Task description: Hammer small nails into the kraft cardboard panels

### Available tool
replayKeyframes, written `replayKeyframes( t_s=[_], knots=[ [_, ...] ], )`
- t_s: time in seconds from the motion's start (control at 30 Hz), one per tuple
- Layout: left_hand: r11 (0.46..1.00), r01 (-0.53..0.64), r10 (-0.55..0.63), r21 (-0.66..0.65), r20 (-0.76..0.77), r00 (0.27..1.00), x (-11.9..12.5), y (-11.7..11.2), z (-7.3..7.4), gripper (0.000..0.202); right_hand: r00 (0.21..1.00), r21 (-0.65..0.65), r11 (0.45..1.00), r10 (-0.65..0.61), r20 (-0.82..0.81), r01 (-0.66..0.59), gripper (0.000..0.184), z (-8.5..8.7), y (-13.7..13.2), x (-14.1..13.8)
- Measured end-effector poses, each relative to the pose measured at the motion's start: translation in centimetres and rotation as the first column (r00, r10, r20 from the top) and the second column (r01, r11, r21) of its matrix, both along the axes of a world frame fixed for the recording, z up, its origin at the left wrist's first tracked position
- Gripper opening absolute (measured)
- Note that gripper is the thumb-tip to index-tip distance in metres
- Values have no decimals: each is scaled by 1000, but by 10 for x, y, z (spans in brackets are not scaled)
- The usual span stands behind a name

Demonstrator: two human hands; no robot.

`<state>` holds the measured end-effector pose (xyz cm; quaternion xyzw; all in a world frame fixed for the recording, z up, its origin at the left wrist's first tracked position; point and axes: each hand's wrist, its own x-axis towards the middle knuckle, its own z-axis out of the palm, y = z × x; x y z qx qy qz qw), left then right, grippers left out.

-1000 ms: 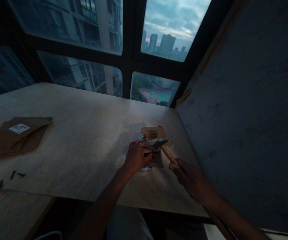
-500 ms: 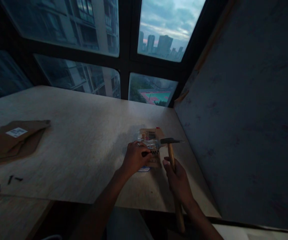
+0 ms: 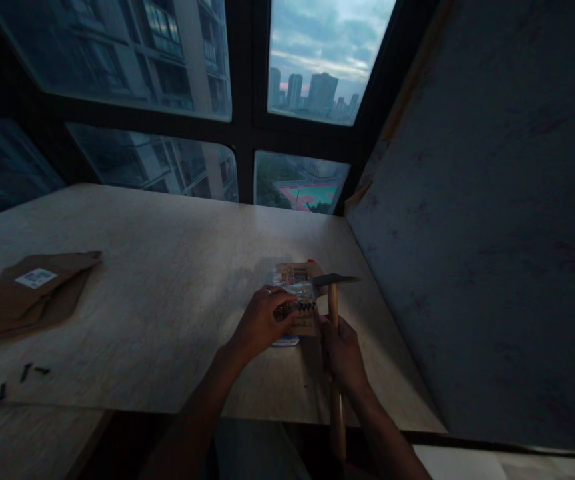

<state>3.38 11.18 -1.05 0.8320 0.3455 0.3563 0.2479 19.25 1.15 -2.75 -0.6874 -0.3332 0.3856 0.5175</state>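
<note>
Left hand: our left hand (image 3: 260, 320) lies on the near left part of the packet (image 3: 298, 275), fingers curled down onto it and pinning it flat. A ring shows on one finger.
Right hand: our right hand (image 3: 342, 350) is wrapped tight around the wooden handle of the hammer (image 3: 334, 303), gripping about midway along it, and the handle's butt points back toward us, past the table edge.
Hammer: it stands nearly upright, and its dark metal head sits level over the right edge of the packet. We cannot tell whether the head touches the packet or hangs just above it.
Packet: a small card-backed pack with a clear plastic front lies flat on the table (image 3: 167, 267), at its right side near the grey wall panel (image 3: 492, 233). A blue-and-white label (image 3: 287, 341) peeps out at its near edge, under our left hand.
Step in hand: we judge this to be lining up, with the packet steadied and the tool poised beside our fingers.
Next move calls for: in our judgement, keeping the left fingers clear of the head, a firm hold on the pack, and a short, controlled motion, since the light is dim.
Elsewhere: a brown envelope (image 3: 27, 293) lies far to the left, with a few dark bits (image 3: 22, 373) near it. The window (image 3: 307, 53) lies beyond the far edge.
</note>
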Motion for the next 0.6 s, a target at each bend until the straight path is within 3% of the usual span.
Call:
replayKeyframes(
  t_s=[0.33, 0.6],
  knots=[
    [999, -10, 13, -46, 63, 998, -12, -8, -12, 27, 998, -4, 1000, 17, -64, -17, 34, 0, -4, 0],
    [999, -41, 38, 11, 158, 987, -22, -11, -8, 26, 998, 0, 1000, -20, -51, 21, 38, 5, -9, 0]
  ],
)
